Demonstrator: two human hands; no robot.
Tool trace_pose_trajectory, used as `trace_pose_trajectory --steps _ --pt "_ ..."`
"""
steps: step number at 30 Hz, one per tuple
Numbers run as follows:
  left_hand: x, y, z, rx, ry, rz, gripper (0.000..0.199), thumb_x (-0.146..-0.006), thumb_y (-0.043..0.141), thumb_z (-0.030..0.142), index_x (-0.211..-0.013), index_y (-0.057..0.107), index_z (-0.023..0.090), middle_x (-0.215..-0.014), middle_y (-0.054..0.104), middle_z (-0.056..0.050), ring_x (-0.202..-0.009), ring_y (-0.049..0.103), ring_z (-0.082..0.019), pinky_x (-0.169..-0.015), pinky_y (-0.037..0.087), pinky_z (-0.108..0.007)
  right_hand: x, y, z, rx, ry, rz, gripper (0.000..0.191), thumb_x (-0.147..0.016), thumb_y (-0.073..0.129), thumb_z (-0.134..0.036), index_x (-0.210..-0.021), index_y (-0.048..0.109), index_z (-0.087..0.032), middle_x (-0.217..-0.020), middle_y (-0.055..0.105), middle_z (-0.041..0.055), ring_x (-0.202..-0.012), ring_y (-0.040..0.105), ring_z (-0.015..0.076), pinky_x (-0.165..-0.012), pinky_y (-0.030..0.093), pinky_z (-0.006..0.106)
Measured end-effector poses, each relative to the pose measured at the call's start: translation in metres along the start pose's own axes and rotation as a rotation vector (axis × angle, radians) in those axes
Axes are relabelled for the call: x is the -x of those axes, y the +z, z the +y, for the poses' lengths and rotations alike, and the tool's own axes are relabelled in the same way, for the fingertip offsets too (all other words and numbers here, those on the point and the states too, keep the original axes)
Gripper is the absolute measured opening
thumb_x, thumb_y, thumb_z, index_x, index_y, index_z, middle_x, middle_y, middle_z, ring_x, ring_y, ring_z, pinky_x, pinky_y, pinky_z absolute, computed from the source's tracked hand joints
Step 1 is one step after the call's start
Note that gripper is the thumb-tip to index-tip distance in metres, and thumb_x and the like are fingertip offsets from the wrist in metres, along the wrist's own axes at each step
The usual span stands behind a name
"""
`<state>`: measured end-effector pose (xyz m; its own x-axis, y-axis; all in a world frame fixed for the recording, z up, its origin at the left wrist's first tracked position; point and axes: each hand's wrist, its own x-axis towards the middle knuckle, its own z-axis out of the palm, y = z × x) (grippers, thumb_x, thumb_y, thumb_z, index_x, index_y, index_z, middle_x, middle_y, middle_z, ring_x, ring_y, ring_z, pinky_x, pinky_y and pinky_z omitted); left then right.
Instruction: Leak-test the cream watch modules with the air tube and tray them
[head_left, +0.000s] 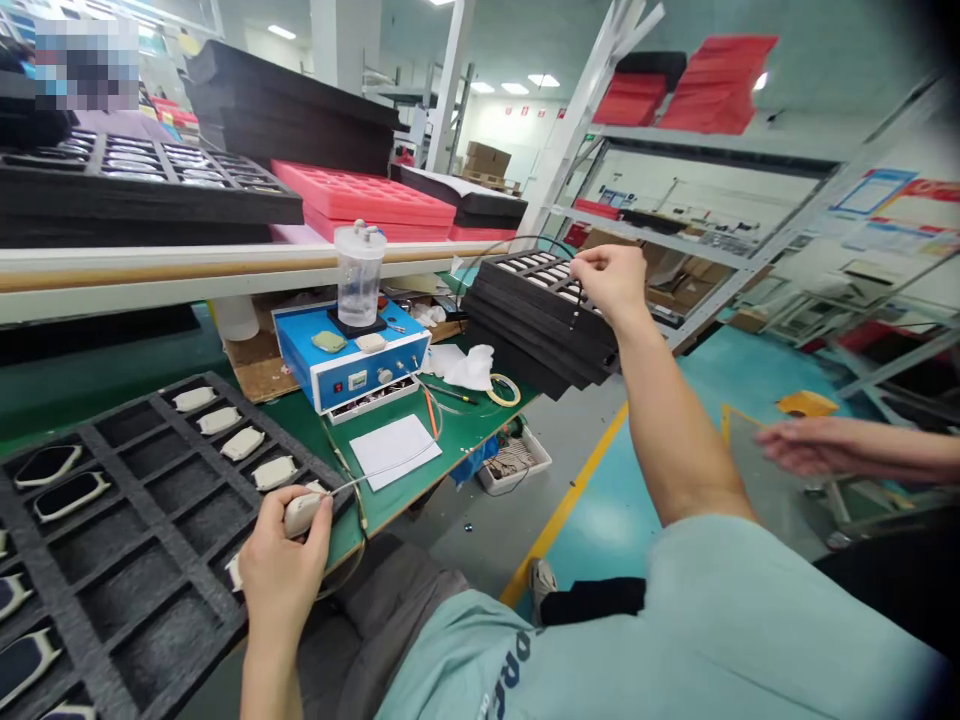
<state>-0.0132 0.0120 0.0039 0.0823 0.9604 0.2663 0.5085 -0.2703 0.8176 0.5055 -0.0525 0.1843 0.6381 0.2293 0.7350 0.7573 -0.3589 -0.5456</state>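
At lower left, a gray tray (139,590) holds pale cases (274,472) and dark-faced cases (71,497); over its edge the left hand (283,558) has its grip clamped on a pale piece (301,515). Mid-frame, a jar (360,278) tops a blue box (341,362). Upper right, the right hand (615,280) pinches a thin dark stick (576,312) by stacked trays (525,320).

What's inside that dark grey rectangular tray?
The dark grey rectangular tray holds flat cream-coloured pieces along its right side and dark-faced, cream-rimmed pieces toward the left. The left hand hides part of the tray; what lies beneath can't be seen.
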Motion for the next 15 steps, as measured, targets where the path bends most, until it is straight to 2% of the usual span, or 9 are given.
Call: trace_pose_trajectory --steps 3,5,7,10,13,15 --pt "0.001 -0.001 0.000 -0.023 -0.002 -0.011 0.031 -0.076 0.066 0.053 -0.089 0.068 0.025 -0.076 0.074 -0.002 -0.063 0.066 -0.022 -0.067 0.047 -0.031 0.000 0.006 -0.009 -0.015 -0.070 0.049 0.012 -0.082 0.067 -0.017 -0.086 0.077 -0.017 -0.078 0.076 0.0071 -0.080 0.073 0.0230 -0.090 0.060 0.042" --pt "0.001 -0.001 0.001 -0.026 -0.010 -0.016 0.030 -0.077 0.065 0.052 -0.089 0.068 0.026 -0.077 0.074 -0.002 -0.064 0.066 -0.022 -0.068 0.046 -0.031 -0.004 0.008 -0.016 -0.112 -0.031 0.091 0.008 -0.081 0.068 -0.015 -0.084 0.076 -0.018 -0.077 0.073 0.0054 -0.078 0.071 0.0216 -0.090 0.061 0.042" --pt "0.001 -0.002 0.001 -0.020 -0.016 -0.015 0.030 -0.077 0.065 0.052 -0.090 0.068 0.026 -0.078 0.074 -0.002 -0.066 0.067 -0.022 -0.068 0.046 -0.031 -0.009 0.007 -0.019 -0.308 0.096 0.130 0.006 -0.082 0.068 -0.015 -0.083 0.073 -0.018 -0.076 0.070 0.0024 -0.068 0.066 0.0173 -0.080 0.063 0.040" --pt "0.001 0.000 -0.002 -0.022 -0.016 -0.005 0.029 -0.077 0.066 0.052 -0.090 0.068 0.026 -0.076 0.073 -0.001 -0.064 0.067 -0.022 -0.067 0.045 -0.031 -0.006 -0.003 -0.016 -0.547 0.250 0.168 0.004 -0.087 0.066 -0.020 -0.082 0.066 -0.019 -0.073 0.065 -0.0023 -0.055 0.055 0.0100 -0.060 0.060 0.030" --pt "0.001 0.003 -0.007 -0.040 0.019 0.023 0.027 -0.080 0.067 0.051 -0.091 0.068 0.027 -0.071 0.070 0.001 -0.059 0.063 -0.021 -0.065 0.044 -0.030 0.010 -0.015 -0.004 -0.737 0.330 0.148 0.016 -0.087 0.070 -0.028 -0.079 0.060 -0.019 -0.069 0.060 -0.0052 -0.054 0.052 0.0070 -0.052 0.053 0.021" --pt "0.000 0.005 -0.011 -0.044 0.049 0.032 0.026 -0.082 0.067 0.051 -0.093 0.068 0.027 -0.071 0.070 0.001 -0.059 0.062 -0.020 -0.066 0.044 -0.030 0.021 -0.021 0.004 -0.800 0.355 0.125 0.025 -0.084 0.076 -0.035 -0.077 0.057 -0.020 -0.068 0.059 -0.0054 -0.055 0.053 0.0073 -0.050 0.051 0.020"
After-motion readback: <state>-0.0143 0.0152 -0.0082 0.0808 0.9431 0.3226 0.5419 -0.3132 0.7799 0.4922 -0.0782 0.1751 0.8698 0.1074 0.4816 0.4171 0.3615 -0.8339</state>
